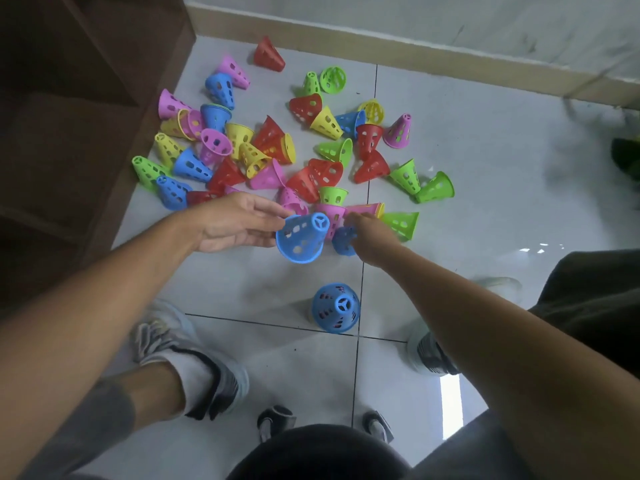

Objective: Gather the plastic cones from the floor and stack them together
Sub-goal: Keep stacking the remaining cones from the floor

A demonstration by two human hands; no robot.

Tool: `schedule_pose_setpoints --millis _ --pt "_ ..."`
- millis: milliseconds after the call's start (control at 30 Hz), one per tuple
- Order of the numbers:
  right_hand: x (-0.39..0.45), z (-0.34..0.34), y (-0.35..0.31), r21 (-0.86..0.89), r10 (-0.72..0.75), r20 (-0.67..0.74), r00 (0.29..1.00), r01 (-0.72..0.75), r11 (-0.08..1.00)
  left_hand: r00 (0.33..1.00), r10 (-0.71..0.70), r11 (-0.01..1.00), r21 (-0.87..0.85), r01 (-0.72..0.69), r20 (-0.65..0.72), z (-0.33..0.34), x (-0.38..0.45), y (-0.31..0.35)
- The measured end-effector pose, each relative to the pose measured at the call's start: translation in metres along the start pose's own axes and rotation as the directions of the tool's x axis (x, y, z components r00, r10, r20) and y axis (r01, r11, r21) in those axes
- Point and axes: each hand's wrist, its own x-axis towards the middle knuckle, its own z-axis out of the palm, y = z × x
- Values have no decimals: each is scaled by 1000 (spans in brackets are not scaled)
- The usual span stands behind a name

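Blue plastic cone (302, 237) is hanging tilted above the floor, the left hand (232, 223) pinching its rim; the right hand (372, 237) is closing on another blue cone (343, 241). One upright blue stack (336, 307) is standing nearer, while dozens of scattered cones (277, 143) are waiting on the tiles (485, 150).

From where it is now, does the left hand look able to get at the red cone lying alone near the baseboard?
Probably not without leaning in: the left hand holds a blue cone, and the red cone lies beyond the whole pile.

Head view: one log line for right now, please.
left hand: holds blue cone | right hand: grasping second blue cone | blue stack: upright
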Motion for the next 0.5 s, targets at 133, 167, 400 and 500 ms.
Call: schedule_pose_setpoints --millis 133,167,400,500 --pt "0 8 2 -77 -26 -26 999 24 997 992 31 999 -11 -30 124 24 -19 14" --pt "0 9 4 -71 -30 -43 999 27 997 989 38 999 2 -39 146 30 -22 16" --pt "-16 -2 26 88 36 -84 996 -29 996 965 -26 991 132 -9 261 59 -27 10" --pt "-26 -15 34 218 41 -97 994 -19 976 954 -68 987 159 21 293 63 -22 2"
